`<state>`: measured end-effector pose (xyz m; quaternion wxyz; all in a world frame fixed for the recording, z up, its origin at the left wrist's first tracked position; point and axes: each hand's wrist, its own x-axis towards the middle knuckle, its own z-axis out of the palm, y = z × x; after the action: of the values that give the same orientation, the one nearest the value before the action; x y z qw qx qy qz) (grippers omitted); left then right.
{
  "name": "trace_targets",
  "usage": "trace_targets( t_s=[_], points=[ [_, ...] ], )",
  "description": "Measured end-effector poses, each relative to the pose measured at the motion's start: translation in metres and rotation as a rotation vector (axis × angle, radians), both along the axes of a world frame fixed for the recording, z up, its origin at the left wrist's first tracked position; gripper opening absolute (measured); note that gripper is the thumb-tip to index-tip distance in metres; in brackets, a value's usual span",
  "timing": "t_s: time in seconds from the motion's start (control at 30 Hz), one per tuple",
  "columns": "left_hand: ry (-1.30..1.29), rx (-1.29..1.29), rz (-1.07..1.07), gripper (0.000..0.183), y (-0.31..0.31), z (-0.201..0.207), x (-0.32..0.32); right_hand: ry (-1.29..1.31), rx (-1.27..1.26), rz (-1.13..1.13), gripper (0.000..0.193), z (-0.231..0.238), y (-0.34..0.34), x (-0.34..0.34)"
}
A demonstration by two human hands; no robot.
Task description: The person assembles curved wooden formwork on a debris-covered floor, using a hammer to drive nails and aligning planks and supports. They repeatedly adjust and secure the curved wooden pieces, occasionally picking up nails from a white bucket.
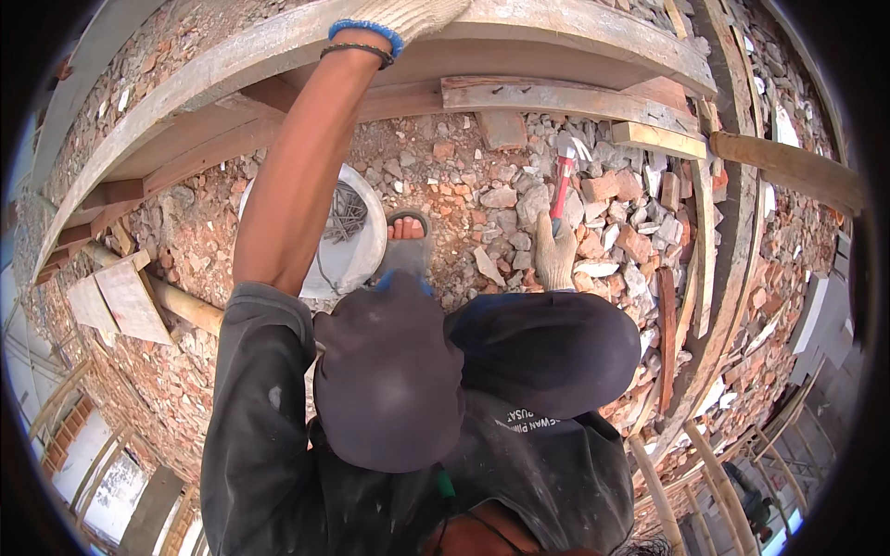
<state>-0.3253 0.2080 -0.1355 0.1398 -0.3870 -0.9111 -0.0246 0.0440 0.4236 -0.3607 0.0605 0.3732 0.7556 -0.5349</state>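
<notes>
My right hand (556, 255), in a cream knit glove, is closed around the handle of a claw hammer (565, 176). The hammer has a red shaft and a metal head, held low over broken brick. Stretched far forward, my left hand (403, 17) wears a similar glove with a blue cuff. It rests at the top of a long wooden formwork board (575, 26); the picture's upper edge cuts off its fingers. Beneath my left forearm stands a white bucket (371, 250) with many loose nails (345, 215) in it. A short plank (565, 100) with nails in it lies along the formwork.
Brick and concrete rubble (635, 243) covers the ground. Long timbers (732, 232) run down the right side, with a round pole (788, 167) jutting in. A small board panel (119, 298) lies at the left. My sandalled foot (406, 243) is beside the bucket.
</notes>
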Motion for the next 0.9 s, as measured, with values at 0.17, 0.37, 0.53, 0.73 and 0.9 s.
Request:
trace_targets(
  t_s=[0.17, 0.37, 0.53, 0.73, 0.9],
  points=[
    [-0.065, 0.121, 0.199, 0.043, 0.004, 0.008, 0.011, 0.449, 0.189, 0.163, 0.021, 0.053, -0.007, -0.062],
    [0.043, 0.046, 0.143, 0.034, 0.005, 0.004, 0.001, 0.648, 0.176, 0.153, 0.018, 0.089, -0.033, -0.088],
    [0.235, -0.026, -0.025, 0.033, 0.009, -0.013, -0.007, 0.051, 0.389, 0.398, 0.041, 0.081, -0.022, -0.096],
    [-0.126, 0.118, 0.204, 0.033, 0.007, 0.007, 0.004, 0.338, 0.324, 0.234, 0.03, 0.09, -0.037, -0.077],
    [-0.13, 0.202, 0.195, 0.033, 0.007, 0.007, 0.015, 0.315, 0.239, 0.195, 0.026, 0.095, -0.04, -0.084]
  ],
)
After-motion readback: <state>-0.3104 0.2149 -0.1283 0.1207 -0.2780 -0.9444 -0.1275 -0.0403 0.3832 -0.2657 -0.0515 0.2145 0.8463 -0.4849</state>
